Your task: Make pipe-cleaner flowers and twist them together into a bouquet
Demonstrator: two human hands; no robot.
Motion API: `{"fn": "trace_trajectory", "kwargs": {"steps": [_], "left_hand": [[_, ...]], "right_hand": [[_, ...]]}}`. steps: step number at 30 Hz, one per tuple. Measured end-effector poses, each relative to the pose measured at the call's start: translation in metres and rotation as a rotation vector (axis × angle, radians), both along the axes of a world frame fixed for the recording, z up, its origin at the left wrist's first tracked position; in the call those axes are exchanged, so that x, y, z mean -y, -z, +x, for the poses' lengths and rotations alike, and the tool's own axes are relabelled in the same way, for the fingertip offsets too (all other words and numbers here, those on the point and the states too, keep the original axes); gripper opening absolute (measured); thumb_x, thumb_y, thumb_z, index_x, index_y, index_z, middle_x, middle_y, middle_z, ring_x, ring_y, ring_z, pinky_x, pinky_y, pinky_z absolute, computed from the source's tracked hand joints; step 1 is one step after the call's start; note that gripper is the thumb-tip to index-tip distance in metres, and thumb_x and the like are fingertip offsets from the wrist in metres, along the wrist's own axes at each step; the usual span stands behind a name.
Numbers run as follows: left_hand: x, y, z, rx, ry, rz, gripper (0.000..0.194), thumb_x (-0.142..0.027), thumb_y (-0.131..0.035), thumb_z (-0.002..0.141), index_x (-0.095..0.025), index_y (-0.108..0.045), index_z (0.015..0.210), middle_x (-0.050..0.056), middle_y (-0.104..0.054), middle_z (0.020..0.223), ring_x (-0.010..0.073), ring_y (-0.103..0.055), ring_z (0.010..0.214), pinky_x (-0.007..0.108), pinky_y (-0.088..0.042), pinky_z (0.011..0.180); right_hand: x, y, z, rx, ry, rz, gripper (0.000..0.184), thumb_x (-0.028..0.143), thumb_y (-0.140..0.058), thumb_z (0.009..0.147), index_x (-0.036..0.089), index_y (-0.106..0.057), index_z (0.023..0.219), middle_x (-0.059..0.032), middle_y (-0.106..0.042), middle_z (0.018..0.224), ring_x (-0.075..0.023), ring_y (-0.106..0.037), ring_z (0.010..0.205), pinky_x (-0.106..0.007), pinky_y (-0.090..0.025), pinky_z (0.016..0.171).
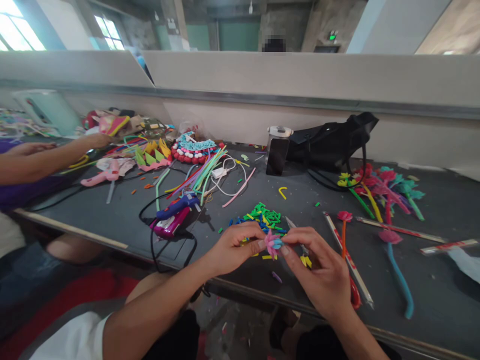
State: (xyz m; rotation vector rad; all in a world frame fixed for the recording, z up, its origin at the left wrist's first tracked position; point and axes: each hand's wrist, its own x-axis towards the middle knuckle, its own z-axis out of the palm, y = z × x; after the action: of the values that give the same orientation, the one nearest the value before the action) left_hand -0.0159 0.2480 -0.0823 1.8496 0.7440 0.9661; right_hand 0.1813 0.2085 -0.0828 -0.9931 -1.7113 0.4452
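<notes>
Between my two hands, above the front of the dark table, is a small pink and light-blue flower (271, 243). My left hand (240, 246) pinches its pink petals between thumb and finger. On the other side, the thumb and fingertips of my right hand (318, 267) press on the blue part. Just behind lie many short cut pieces (264, 215) in green, blue and yellow. Scissors (290, 223) are partly hidden behind my right hand. To its right are an orange-stemmed flower (344, 225) and a pink flower with a blue stem (401, 280).
A blue glue gun (178, 206) rests on a magenta box (172, 223) to the left, with a black cable. Colourful strips (210, 172), a phone (277, 156), a black bag (333, 145) and bunched flowers (390, 187) stand farther back. A co-worker's arm (56, 162) reaches in from the left.
</notes>
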Motion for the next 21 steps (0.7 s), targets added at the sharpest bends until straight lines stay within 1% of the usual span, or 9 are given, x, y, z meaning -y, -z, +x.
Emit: {"fn": "trace_trajectory", "kwargs": {"steps": [4, 6, 9, 10, 12, 15, 17, 19, 21], "left_hand": [[-0.002, -0.001, -0.001, -0.016, 0.035, 0.061, 0.024, -0.033, -0.058, 0.091, -0.014, -0.07, 0.083, 0.006, -0.063, 0.079, 0.0147, -0.057, 0.077, 0.025, -0.042, 0.073], [-0.003, -0.002, -0.002, -0.012, 0.053, 0.066, 0.024, -0.033, -0.058, 0.091, -0.014, -0.07, 0.082, 0.005, -0.061, 0.077, 0.014, -0.055, 0.075, 0.025, -0.041, 0.073], [-0.004, -0.001, -0.002, 0.052, 0.071, -0.012, 0.025, -0.035, -0.061, 0.089, -0.013, -0.07, 0.081, 0.004, -0.06, 0.077, 0.0137, -0.054, 0.075, 0.025, -0.04, 0.072], [-0.004, 0.0, -0.002, 0.1, 0.06, -0.069, 0.026, -0.037, -0.063, 0.088, -0.013, -0.07, 0.081, 0.004, -0.061, 0.079, 0.0139, -0.054, 0.076, 0.025, -0.04, 0.071], [-0.004, 0.001, 0.0, 0.22, 0.012, -0.193, 0.028, -0.04, -0.066, 0.085, -0.013, -0.069, 0.081, 0.003, -0.06, 0.078, 0.0128, -0.051, 0.073, 0.024, -0.038, 0.067], [-0.003, 0.004, 0.004, 0.404, -0.085, -0.301, 0.027, -0.041, -0.072, 0.079, -0.013, -0.069, 0.08, -0.001, -0.056, 0.069, 0.0096, -0.046, 0.064, 0.023, -0.035, 0.062], [-0.001, 0.006, 0.008, 0.52, -0.111, -0.343, 0.025, -0.039, -0.074, 0.078, -0.014, -0.069, 0.08, -0.002, -0.057, 0.065, 0.0095, -0.047, 0.062, 0.023, -0.035, 0.062], [0.001, 0.008, 0.01, 0.621, -0.102, -0.39, 0.022, -0.035, -0.075, 0.077, -0.014, -0.07, 0.08, -0.002, -0.057, 0.064, 0.0092, -0.048, 0.061, 0.023, -0.036, 0.062], [0.005, 0.01, 0.012, 0.725, -0.096, -0.45, 0.02, -0.031, -0.077, 0.075, -0.013, -0.07, 0.079, -0.001, -0.059, 0.066, 0.0084, -0.049, 0.061, 0.022, -0.037, 0.063]], "right_hand": [[-0.001, 0.002, 0.0, -0.164, -0.099, -0.25, 0.006, 0.02, -0.067, 0.084, 0.021, -0.064, 0.09, -0.002, -0.067, 0.09, -0.016, -0.065, 0.084, -0.029, -0.055, 0.077], [-0.002, 0.001, -0.001, -0.252, -0.157, -0.36, 0.008, 0.023, -0.07, 0.083, 0.021, -0.065, 0.088, -0.0017, -0.068, 0.087, -0.0157, -0.066, 0.082, -0.027, -0.055, 0.075], [-0.004, 0.0, -0.005, -0.402, -0.214, -0.468, 0.014, 0.026, -0.074, 0.08, 0.021, -0.066, 0.09, -0.0014, -0.068, 0.088, -0.0152, -0.065, 0.082, -0.026, -0.055, 0.075], [-0.004, -0.001, -0.006, -0.446, -0.208, -0.467, 0.017, 0.027, -0.075, 0.079, 0.021, -0.066, 0.093, -0.0013, -0.068, 0.089, -0.0149, -0.065, 0.083, -0.026, -0.054, 0.076], [-0.005, -0.001, -0.01, -0.504, -0.16, -0.409, 0.021, 0.027, -0.075, 0.079, 0.022, -0.066, 0.097, -0.0012, -0.066, 0.092, -0.0142, -0.063, 0.084, -0.025, -0.053, 0.075], [-0.007, 0.0, -0.015, -0.512, -0.009, -0.236, 0.021, 0.027, -0.075, 0.079, 0.023, -0.067, 0.098, -0.0011, -0.065, 0.094, -0.0135, -0.061, 0.084, -0.025, -0.051, 0.076], [-0.009, 0.0, -0.02, -0.488, 0.084, -0.147, 0.02, 0.028, -0.075, 0.078, 0.022, -0.068, 0.096, -0.0012, -0.065, 0.093, -0.0136, -0.06, 0.082, -0.026, -0.05, 0.075], [-0.01, 0.001, -0.025, -0.47, 0.112, -0.113, 0.019, 0.03, -0.073, 0.079, 0.021, -0.068, 0.095, -0.0016, -0.065, 0.091, -0.0139, -0.061, 0.079, -0.027, -0.05, 0.073], [-0.011, 0.003, -0.03, -0.447, 0.098, -0.109, 0.018, 0.032, -0.072, 0.08, 0.02, -0.069, 0.094, -0.0019, -0.066, 0.088, -0.0143, -0.061, 0.076, -0.027, -0.05, 0.07]]}}
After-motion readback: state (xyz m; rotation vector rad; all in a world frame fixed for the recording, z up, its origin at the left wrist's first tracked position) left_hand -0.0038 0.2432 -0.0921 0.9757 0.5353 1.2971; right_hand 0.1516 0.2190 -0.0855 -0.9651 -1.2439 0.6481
